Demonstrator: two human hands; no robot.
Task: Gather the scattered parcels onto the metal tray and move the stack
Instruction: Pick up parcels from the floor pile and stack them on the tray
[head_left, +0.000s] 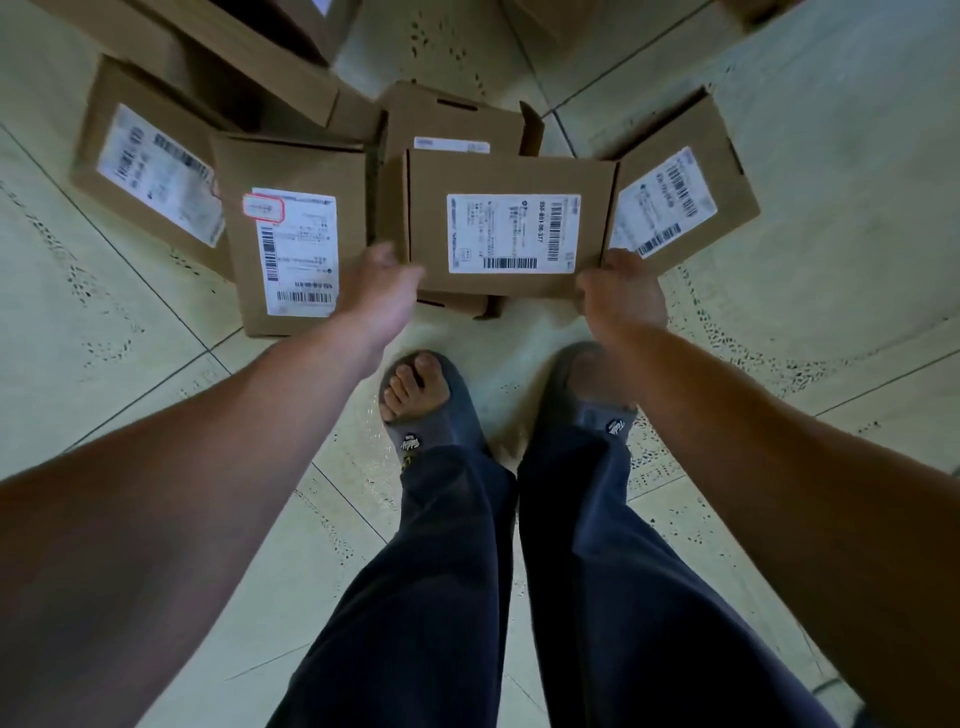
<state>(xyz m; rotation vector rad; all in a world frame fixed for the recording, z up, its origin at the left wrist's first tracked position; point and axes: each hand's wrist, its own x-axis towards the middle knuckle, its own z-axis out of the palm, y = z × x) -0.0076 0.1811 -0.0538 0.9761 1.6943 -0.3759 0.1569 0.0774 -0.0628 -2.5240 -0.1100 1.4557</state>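
From the head camera, looking down past my legs: I have the middle parcel (511, 234) between both hands, label up. My left hand (382, 291) is on its near left corner, thumb up the side and fingers tucked under. My right hand (621, 296) is clamped round the near right corner. The hands stand apart, one at each end of the near edge.

The parcel lies over a second box (452, 117), which shows beyond its far edge. I cannot tell whether the parcel rests on it or is already raised. More parcels lie on the tiled floor (156, 364): one (296, 234) just left of my left hand, another (150, 166) further left, and one (675, 192) tilted at the right.

I judge this to be the gathering step, picking up one parcel. No metal tray is in sight, so next I must lift it level, find the tray and set it down squarely.
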